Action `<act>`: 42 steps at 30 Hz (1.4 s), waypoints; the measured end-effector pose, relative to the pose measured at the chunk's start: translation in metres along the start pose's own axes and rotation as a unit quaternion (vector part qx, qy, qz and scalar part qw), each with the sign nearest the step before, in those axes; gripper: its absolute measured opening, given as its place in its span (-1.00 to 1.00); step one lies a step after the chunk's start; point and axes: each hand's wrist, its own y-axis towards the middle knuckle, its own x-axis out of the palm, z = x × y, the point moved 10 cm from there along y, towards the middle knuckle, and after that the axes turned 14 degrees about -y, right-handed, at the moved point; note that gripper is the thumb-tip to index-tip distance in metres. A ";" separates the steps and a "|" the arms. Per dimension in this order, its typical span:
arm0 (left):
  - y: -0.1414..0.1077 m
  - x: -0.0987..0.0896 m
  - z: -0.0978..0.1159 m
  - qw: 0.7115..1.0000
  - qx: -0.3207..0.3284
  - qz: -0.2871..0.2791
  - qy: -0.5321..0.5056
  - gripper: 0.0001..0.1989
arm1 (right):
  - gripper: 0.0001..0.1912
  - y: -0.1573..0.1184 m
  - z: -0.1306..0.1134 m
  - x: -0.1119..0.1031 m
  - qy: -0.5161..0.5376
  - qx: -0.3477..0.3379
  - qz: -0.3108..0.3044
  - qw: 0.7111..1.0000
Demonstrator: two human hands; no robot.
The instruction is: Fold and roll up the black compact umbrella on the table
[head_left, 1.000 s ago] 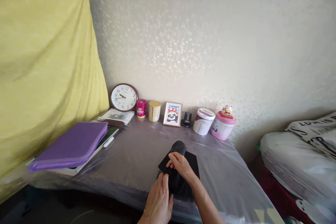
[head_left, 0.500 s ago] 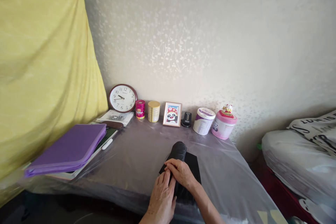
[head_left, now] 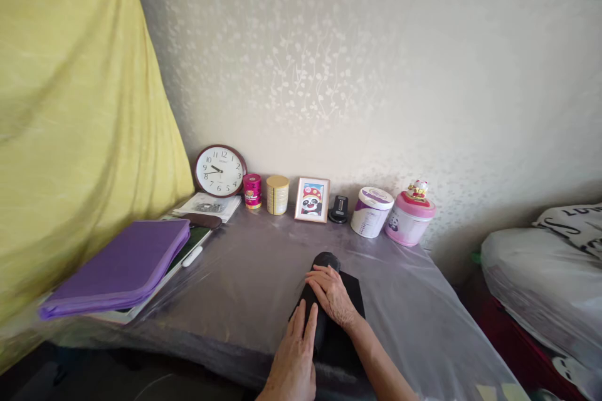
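A black roll-shaped bundle lies lengthwise on the table, its rounded end pointing toward the wall. Under it and to its right spreads a flat black sheet; whether the two are one piece I cannot tell. My right hand rests across the bundle's upper part, fingers extended over the top. Lower down, my left hand lies along the bundle's left side with its fingers stretched forward. The two hands are apart, and they hide much of the bundle's middle and near end.
Along the wall stand a clock, a pink can, a yellow-lidded can, a panda picture frame, a small black device, a white tub and a pink-lidded tub. A purple folder lies left.
My right hand has slid forward along the bundle, toward its far end, and come off my left hand's fingers. The view has shifted slightly.
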 end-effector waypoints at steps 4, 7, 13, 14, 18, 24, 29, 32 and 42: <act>0.001 -0.002 0.000 1.000 -0.012 -0.009 -0.014 -0.07 | -0.69 0.018 0.020 0.007 -0.019 0.020 -0.003 1.000; 0.002 -0.005 0.002 0.999 -0.027 -0.017 -0.015 -0.07 | -0.69 0.030 0.038 0.012 -0.035 0.050 -0.010 0.998; 0.002 -0.005 0.001 0.999 -0.040 -0.015 -0.003 -0.05 | -0.68 0.045 0.071 0.025 -0.053 0.112 -0.040 0.991; 0.002 -0.005 0.001 0.999 -0.038 -0.012 0.000 -0.05 | -0.68 0.045 0.078 0.026 -0.055 0.133 -0.044 0.989; 0.001 -0.002 0.000 1.000 -0.030 -0.007 0.007 -0.06 | -0.65 0.038 0.102 0.013 -0.075 0.208 -0.018 0.975; -0.003 -0.009 0.005 1.000 -0.007 0.014 -0.002 -0.11 | -0.66 -0.022 0.140 -0.031 -0.060 0.303 0.056 0.949; -0.006 -0.011 0.008 1.000 0.006 0.022 -0.020 -0.14 | -0.64 -0.093 0.158 -0.047 -0.007 0.374 0.080 0.924; -0.007 -0.012 0.007 0.999 0.010 0.033 -0.036 -0.15 | -0.64 -0.119 0.154 -0.037 0.081 0.410 0.063 0.906; -0.008 -0.013 0.007 0.997 0.015 0.034 -0.066 -0.16 | -0.47 -0.126 0.096 -0.023 0.218 0.415 0.023 0.883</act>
